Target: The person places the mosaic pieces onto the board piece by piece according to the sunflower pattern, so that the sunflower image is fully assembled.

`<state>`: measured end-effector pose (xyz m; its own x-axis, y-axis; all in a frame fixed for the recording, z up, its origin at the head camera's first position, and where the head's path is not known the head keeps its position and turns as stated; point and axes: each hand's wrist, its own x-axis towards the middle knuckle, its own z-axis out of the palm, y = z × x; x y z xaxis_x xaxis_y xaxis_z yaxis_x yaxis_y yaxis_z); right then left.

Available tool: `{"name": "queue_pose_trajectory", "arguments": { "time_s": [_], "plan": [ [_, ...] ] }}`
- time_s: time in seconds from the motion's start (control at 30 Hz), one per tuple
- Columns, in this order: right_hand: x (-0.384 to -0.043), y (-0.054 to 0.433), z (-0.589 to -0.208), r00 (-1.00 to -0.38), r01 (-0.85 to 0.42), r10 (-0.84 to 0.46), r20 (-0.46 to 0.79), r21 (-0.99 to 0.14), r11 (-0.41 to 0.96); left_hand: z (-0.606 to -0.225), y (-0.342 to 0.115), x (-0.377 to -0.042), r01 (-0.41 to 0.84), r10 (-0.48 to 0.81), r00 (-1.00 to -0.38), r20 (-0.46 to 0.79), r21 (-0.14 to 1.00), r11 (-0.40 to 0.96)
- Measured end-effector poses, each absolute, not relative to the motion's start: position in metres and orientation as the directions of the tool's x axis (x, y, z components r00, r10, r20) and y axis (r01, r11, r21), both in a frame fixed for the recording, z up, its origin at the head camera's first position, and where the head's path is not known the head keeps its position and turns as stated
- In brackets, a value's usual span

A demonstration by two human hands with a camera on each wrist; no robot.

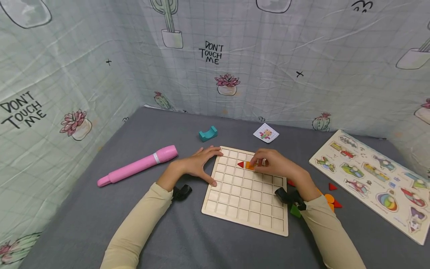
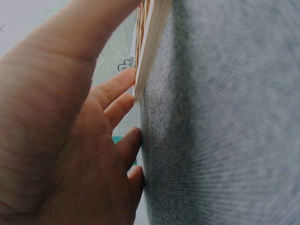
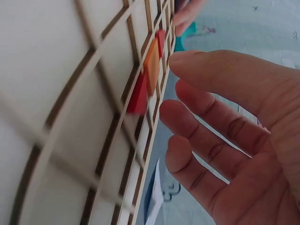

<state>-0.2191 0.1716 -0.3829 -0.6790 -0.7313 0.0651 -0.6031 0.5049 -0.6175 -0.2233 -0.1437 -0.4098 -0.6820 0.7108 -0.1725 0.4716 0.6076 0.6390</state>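
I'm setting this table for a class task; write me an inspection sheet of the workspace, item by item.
Surface: grey cloth.
Job's things: grid board bearing two red pieces and an orange piece; loose pieces beside the right sleeve; picture card beyond.
Clutter: pink tube, teal block, picture puzzle.
Hands: left hand touches the board's left edge; right hand beside the orange piece.
Cables: nothing seen.
Surroundings: printed curtain behind and at left.

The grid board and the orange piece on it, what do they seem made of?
Grid board: probably matte wood, perhaps plywood, given its pale tan surface and lines along its edge. Orange piece: smooth, perhaps painted wood, though its flat, even color could also be plastic.
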Motion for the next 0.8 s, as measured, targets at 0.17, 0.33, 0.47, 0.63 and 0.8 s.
{"name": "queue_pose_trajectory", "arguments": {
  "time_s": [0.17,0.33,0.47,0.63,0.8],
  "plan": [
    [-0.213,0.19,-0.384,-0.701,-0.592,-0.709,0.084,-0.622,0.512,-0.41,-0.144,-0.223,0.469,0.711,-0.682,-0.172,0.643,0.606],
    [-0.208,0.207,-0.387,-0.744,-0.552,-0.664,0.078,-0.631,0.545,-0.41,-0.145,-0.223,0.464,0.709,-0.684,-0.17,0.648,0.604],
    [-0.204,0.221,-0.389,-0.771,-0.521,-0.635,0.059,-0.631,0.575,-0.411,-0.146,-0.223,0.462,0.708,-0.686,-0.169,0.651,0.603],
    [-0.199,0.24,-0.391,-0.787,-0.515,-0.612,0.078,-0.631,0.581,-0.411,-0.144,-0.223,0.464,0.711,-0.683,-0.167,0.652,0.6],
    [-0.192,0.258,-0.39,-0.8,-0.51,-0.592,0.099,-0.63,0.585,-0.41,-0.142,-0.223,0.464,0.71,-0.683,-0.169,0.651,0.601]
  ]
}}
